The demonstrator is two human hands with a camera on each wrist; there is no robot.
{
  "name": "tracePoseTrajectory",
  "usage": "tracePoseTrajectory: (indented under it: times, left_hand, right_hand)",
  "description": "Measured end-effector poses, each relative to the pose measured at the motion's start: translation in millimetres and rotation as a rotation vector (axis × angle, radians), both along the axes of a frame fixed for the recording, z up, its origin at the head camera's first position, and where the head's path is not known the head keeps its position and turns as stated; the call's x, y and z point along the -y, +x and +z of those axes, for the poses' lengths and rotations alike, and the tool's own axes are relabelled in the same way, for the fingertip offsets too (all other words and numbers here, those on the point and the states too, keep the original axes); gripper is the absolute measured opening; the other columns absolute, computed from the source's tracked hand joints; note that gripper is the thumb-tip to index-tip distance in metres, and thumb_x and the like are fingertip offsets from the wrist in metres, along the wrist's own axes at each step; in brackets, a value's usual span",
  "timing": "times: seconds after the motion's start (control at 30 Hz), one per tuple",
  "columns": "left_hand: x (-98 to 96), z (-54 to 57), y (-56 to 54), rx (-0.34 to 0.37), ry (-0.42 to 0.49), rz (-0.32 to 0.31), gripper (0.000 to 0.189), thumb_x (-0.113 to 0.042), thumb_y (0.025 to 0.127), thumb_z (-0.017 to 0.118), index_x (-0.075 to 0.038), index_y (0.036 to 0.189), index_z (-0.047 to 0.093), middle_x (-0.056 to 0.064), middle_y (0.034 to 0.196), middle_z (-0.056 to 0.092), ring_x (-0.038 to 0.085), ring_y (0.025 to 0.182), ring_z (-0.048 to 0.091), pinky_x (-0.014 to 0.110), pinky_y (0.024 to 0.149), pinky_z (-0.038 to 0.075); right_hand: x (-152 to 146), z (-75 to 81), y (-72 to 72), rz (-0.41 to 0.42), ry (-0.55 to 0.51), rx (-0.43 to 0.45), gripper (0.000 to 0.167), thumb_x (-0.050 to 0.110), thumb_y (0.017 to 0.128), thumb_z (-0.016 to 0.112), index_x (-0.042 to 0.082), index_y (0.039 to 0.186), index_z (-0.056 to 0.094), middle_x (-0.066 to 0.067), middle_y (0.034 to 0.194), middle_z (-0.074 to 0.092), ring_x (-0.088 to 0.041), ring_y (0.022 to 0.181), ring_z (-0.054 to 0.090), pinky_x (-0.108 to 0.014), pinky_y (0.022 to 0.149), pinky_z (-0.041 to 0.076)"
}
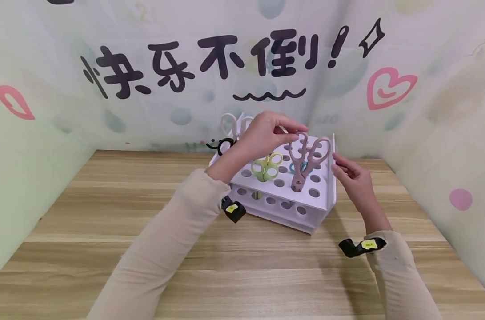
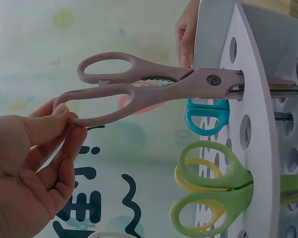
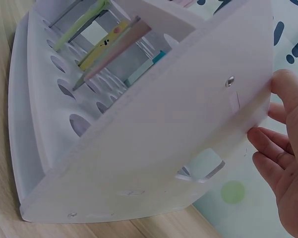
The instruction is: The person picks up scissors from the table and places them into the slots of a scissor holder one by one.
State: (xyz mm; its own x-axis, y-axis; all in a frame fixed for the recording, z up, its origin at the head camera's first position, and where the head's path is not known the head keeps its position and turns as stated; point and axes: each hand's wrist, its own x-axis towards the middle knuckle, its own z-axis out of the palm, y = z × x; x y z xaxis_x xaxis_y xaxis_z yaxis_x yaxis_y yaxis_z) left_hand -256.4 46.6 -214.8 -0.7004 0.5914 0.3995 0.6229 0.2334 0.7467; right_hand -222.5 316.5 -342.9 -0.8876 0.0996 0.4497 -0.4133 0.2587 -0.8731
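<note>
My left hand [image 1: 266, 135] pinches one handle loop of the mauve kitchen shears [image 1: 298, 181], thumb against fingertips. The shears stand blades down in a front hole of the white scissor rack [image 2: 265, 148], handles up. In the left wrist view their blades pass through the top plate. At the rack's right side panel [image 3: 153, 134], my right hand [image 1: 352, 180] holds the edge with thumb and fingertips. Green scissors [image 2: 240, 186] and yellow scissors [image 2: 213, 171] stand beside the shears. Teal scissors [image 2: 208, 116] sit behind them, partly hidden in the head view.
White scissors [image 1: 228, 122] and black-handled scissors [image 1: 225, 144] stand at the rack's left, partly behind my left forearm. The rack rests on a wood-grain table [image 1: 234, 275]. A printed curtain [image 1: 178, 115] hangs close behind it and on both sides.
</note>
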Motion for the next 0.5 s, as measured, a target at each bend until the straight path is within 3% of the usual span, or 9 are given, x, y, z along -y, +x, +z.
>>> tracePoseTrajectory:
  times: [0.17,0.5]
  left_hand:
    - [-2.1,-0.3,2.2,-0.001,-0.020,0.009,0.022,-0.007,0.084,0.066,-0.011,0.105,0.070,-0.001,0.096,0.067,0.009,0.069,0.057,0.021,0.061,0.047]
    - [-1.4,-6.8,0.2,-0.001,0.002,0.014,0.023,-0.007,0.084,0.066,-0.011,0.106,0.070,-0.003,0.092,0.065,0.015,0.073,0.060,0.020,0.062,0.048]
  right_hand:
    - [1.8,0.8,0.4,0.004,-0.005,0.022,0.037,0.008,0.088,0.061,-0.003,0.123,0.056,0.007,0.102,0.064,-0.002,0.088,0.060,-0.011,0.074,0.046]
    - [13.3,14.7,11.6,0.014,-0.036,0.005,0.039,0.004,0.087,0.061,-0.014,0.120,0.050,0.008,0.098,0.064,0.000,0.087,0.059,-0.010,0.073,0.046]
